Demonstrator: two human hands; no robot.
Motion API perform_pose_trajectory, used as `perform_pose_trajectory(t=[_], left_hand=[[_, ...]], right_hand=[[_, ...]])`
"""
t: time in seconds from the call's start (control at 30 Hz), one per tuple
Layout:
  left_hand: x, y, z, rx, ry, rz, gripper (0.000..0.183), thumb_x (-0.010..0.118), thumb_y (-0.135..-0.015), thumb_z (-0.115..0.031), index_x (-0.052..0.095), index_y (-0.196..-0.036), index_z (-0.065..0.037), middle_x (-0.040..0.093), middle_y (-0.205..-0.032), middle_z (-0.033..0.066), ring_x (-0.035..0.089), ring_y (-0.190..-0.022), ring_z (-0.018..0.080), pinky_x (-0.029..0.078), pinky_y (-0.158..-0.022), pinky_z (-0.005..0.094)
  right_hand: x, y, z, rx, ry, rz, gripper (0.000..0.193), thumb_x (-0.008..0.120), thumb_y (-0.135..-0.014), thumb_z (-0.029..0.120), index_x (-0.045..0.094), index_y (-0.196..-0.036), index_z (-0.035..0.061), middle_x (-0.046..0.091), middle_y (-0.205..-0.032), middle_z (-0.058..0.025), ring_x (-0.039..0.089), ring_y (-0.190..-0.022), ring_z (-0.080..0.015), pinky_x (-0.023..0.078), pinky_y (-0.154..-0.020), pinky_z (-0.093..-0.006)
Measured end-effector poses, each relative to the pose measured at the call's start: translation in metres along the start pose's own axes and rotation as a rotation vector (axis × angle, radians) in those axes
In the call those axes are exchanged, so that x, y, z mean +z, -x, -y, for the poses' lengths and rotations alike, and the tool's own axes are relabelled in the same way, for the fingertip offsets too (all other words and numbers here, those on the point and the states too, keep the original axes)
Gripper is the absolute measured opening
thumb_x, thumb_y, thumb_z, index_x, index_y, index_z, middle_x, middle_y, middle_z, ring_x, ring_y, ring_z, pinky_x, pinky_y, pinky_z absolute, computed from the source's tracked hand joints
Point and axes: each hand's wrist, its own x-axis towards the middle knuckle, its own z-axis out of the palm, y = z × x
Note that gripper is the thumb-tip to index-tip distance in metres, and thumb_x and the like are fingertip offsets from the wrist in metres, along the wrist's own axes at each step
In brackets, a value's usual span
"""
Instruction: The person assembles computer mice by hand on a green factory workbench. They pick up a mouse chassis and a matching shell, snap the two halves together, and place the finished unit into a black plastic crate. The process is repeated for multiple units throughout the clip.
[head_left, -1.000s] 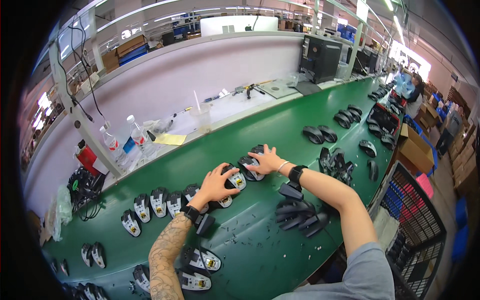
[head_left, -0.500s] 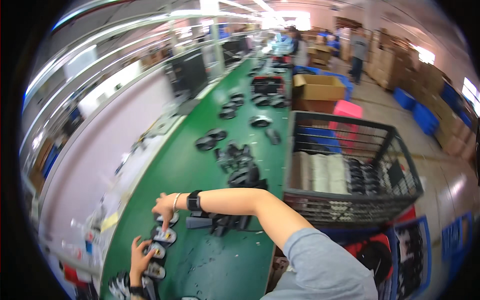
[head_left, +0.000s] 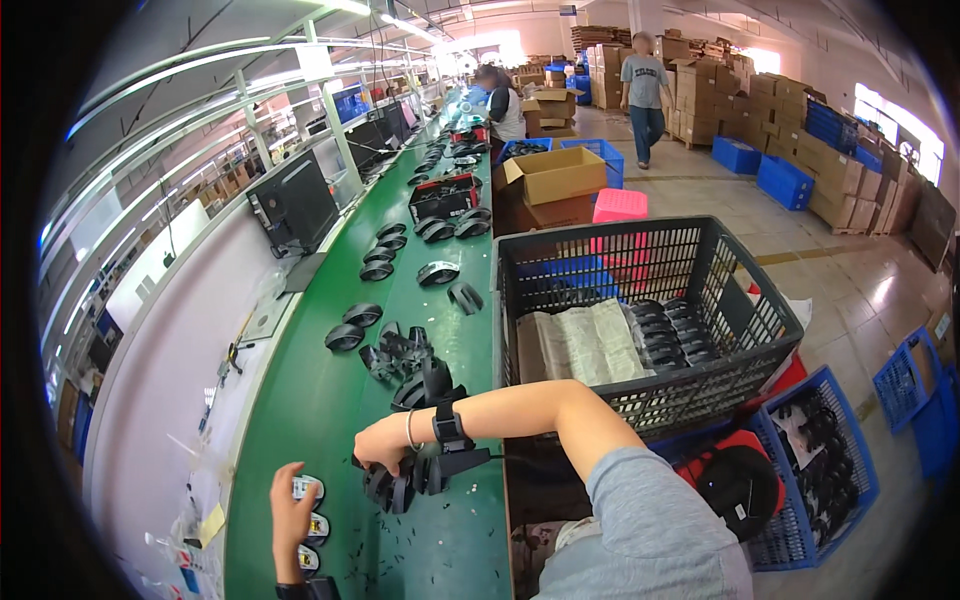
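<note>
My right hand (head_left: 383, 443) reaches across the green work surface, its fingers curled down onto a black curved shell, like a computer mouse cover (head_left: 398, 494), at the near end of a loose pile. The fingertips are partly hidden. Closer to the left edge, my left hand (head_left: 290, 515) is raised with thumb and fingers apart, holding nothing. Beside it, a short row of open mouse bodies (head_left: 318, 528) with pale insides runs toward me, partly covered by the hand. More black shells (head_left: 420, 385) are heaped just beyond my right hand.
A black plastic crate (head_left: 650, 395) with shells and paper sheets stands right of the bench. Pairs of shells (head_left: 352, 325) lie farther along the green surface. A blue crate (head_left: 800, 480) sits at lower right. A person (head_left: 645, 95) is upright in the aisle; another sits at the far bench.
My right hand has left the row of mouse bodies and moved right to the pile of black shells. My left hand has risen slightly beside the row. The view has turned rightward.
</note>
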Motion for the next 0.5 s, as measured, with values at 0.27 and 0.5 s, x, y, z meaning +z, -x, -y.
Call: perform_pose_trajectory(t=[0.27,0.5], left_hand=[[0.059,0.021,-0.011,-0.371,0.513,-0.046,0.042,0.052,-0.094,-0.028,0.044,-0.126,-0.002,0.053,-0.116,0.0148,0.053,-0.108,0.0271,0.042,-0.091,0.0392],[0.055,0.026,-0.039,-0.491,1.272,-0.334,0.015,0.044,-0.098,-0.021,0.051,-0.102,-0.007,0.056,-0.095,0.0042,0.058,-0.088,0.0136,0.048,-0.075,0.0293]], right_hand=[[-0.019,0.029,0.025,0.02,-0.095,-0.369,0.046,0.074,-0.057,0.01,0.062,-0.1,0.0,0.055,-0.096,-0.0164,0.052,-0.098,-0.0345,0.045,-0.085,-0.04],[-0.001,0.057,0.071,-0.067,-0.48,-0.751,0.07,0.07,-0.064,0.002,0.041,-0.126,-0.0055,0.046,-0.106,-0.0167,0.048,-0.103,-0.0336,0.042,-0.091,-0.0377]])
